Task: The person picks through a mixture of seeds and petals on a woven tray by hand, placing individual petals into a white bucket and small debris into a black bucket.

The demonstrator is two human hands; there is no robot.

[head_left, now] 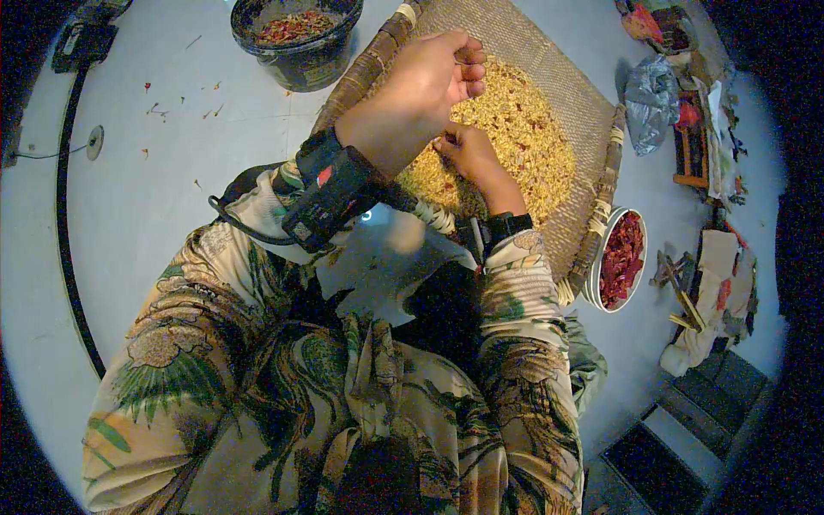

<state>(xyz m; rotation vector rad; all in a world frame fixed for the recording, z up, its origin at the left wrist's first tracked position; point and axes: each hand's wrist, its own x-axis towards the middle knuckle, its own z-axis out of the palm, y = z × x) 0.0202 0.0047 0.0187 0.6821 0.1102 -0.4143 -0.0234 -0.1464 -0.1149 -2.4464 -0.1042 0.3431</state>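
A woven winnowing tray (536, 43) with a thick bound rim lies in front of me. Spread over it is a heap of yellow seeds (528, 129) mixed with small dark red flakes. My left hand (442, 73) is held above the seeds near the tray's left side, its fingers curled in. What it holds, if anything, is hidden. Lower and closer to me, my right hand (475, 159) hovers at or just over the seeds, thumb and fingers pinched together. Anything in that pinch is too small to make out.
A black bucket (313, 64) with reddish dried bits stands at the upper left. Red dried chilies (622, 262) fill a white bucket (592, 287) beside the tray's right rim. Stem bits dot the floor. A plastic bag (651, 103) and clutter line the right.
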